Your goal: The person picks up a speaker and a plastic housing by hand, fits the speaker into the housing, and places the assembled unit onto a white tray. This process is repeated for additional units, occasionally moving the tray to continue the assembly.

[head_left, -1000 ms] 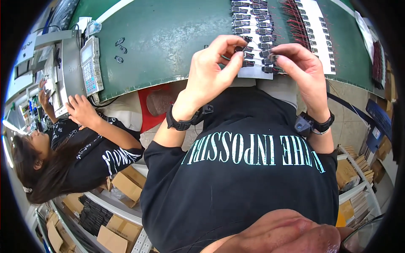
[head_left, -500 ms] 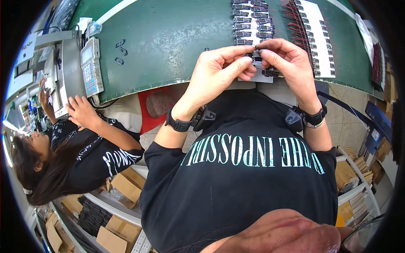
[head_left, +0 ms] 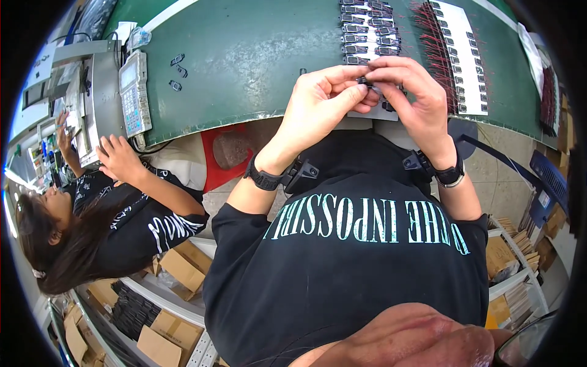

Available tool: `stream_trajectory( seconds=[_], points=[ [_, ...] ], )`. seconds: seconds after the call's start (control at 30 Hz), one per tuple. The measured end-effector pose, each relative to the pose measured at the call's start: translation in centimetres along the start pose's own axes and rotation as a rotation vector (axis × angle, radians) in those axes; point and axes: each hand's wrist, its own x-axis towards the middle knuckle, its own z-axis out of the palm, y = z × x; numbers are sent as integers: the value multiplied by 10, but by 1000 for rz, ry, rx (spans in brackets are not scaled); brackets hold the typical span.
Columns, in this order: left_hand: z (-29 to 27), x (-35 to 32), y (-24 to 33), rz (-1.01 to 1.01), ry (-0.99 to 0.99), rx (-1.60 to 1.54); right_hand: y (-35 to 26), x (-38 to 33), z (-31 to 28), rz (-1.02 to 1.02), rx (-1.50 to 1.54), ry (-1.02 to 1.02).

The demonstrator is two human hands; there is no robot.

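Note:
Over the near edge of the green table, my left hand (head_left: 327, 98) pinches a small black part (head_left: 364, 81) between thumb and fingers. My right hand (head_left: 417, 92) meets it there, fingertips closed at the same part; the fingers hide most of it. Just beyond my hands, a white strip (head_left: 367, 38) carries two columns of small black rectangular parts with dark wires. Another black part (head_left: 387, 106) shows partly beneath my right hand. To the right lies a white sheet (head_left: 463, 61) with similar black parts and many thin red wires (head_left: 433, 49).
Several loose black parts (head_left: 177, 72) lie on the green table (head_left: 244, 61) at the left. A keypad device (head_left: 134, 95) stands at its left end, where a co-worker's hand (head_left: 121, 160) rests near a machine. Cardboard boxes (head_left: 174, 333) fill shelves behind me.
My right hand has turned, its fingers reaching further left over the part and closing near my left fingertips. The part sits slightly lower and is more covered. My left hand has barely shifted.

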Motion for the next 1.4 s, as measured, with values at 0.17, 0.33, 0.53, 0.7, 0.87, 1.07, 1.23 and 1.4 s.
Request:
stream_trajectory(
  seconds=[0.17, 0.33, 0.53, 0.7, 0.87, 1.07, 1.23, 1.4],
  points=[
    [-5, -2, 2, -22, -36, 18, 1, -6, 0, -17, -17, -45],
    [-8, -1, 0, -21, -58, 50, 2, -4, 1, -12, 3, -46],
    [-7, -3, -5, 8, -24, 134, -4, -8, 4, 71, -8, -34],
    [-4, -3, -2, 0, -15, 189, -3, -5, 2, -184, -241, 10],
    [1, -6, 1, 18, -6, 306, -6, -7, 0, -133, -230, 51],
    [3, -6, 0, 3, -29, 396, -1, -8, -14, -92, -188, -116],
    [5, -4, 4, -1, -54, 382, 4, -8, -16, -134, -137, -120],
    [-5, 0, 11, -40, -48, 392, 2, 0, -7, -51, -110, -102]
  ],
)
